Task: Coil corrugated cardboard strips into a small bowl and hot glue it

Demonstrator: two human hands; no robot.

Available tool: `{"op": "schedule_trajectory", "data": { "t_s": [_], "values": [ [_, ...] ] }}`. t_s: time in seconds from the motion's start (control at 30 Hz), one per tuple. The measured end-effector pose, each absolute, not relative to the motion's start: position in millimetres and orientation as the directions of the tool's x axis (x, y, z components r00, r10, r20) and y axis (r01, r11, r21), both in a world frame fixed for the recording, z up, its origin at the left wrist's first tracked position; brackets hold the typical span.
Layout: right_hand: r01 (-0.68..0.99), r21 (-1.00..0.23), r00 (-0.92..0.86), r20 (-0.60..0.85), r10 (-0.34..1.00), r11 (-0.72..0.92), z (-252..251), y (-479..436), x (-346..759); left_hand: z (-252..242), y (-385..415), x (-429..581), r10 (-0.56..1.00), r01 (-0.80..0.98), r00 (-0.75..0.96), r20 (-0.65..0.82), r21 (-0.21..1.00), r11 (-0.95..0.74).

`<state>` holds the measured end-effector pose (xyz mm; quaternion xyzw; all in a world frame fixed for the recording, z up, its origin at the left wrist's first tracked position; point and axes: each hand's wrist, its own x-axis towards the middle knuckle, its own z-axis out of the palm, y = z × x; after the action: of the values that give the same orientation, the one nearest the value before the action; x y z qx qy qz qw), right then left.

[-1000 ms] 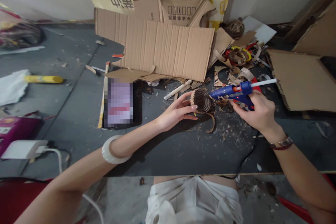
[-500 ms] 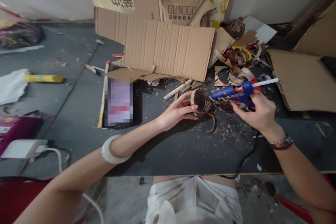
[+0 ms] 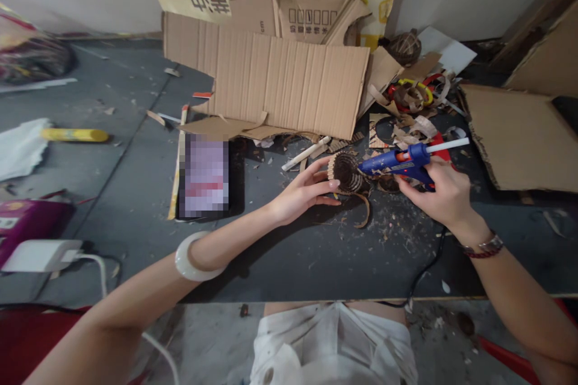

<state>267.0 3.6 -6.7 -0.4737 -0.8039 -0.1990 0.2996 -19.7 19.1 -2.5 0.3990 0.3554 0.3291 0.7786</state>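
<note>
Holding a round coiled brown cardboard cup [image 3: 345, 172] in the curled left hand [image 3: 302, 190], the person grips a blue hot glue gun [image 3: 397, 161] in the closed right hand [image 3: 445, 194]. Its nozzle sits just beside the cup, above the dark worktop [image 3: 316, 258].

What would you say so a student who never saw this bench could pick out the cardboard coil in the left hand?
Find the large corrugated cardboard sheet at the back of the dark workbench. Below its right end, the left hand pinches a round cardboard coil. Unlike the loose scraps nearby, it is tightly wound, and the blue glue gun points at it.
</note>
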Motion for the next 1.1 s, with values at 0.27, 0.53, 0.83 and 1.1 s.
{"op": "schedule_trajectory", "data": {
  "t_s": [0.27,0.53,0.83,1.1],
  "values": [
    [0.854,0.001,-0.380,0.684,0.623,0.520,-7.0,3.2,264.5,-3.3,19.1,-20.5,0.791,-0.243,0.544,-0.279,0.850,0.467],
    [0.846,0.009,-0.396,0.680,0.617,0.533,-7.1,2.8,262.9,-4.3,18.9,-20.4,0.789,-0.243,0.546,-0.281,0.848,0.471],
    [0.845,0.028,-0.402,0.692,0.600,0.534,-7.3,2.7,263.3,-3.4,18.7,-20.1,0.790,-0.245,0.546,-0.279,0.848,0.470],
    [0.864,0.024,-0.392,0.659,0.642,0.504,-9.9,2.2,263.9,-3.0,18.9,-20.3,0.790,-0.231,0.545,-0.281,0.855,0.464]
  ]
}}
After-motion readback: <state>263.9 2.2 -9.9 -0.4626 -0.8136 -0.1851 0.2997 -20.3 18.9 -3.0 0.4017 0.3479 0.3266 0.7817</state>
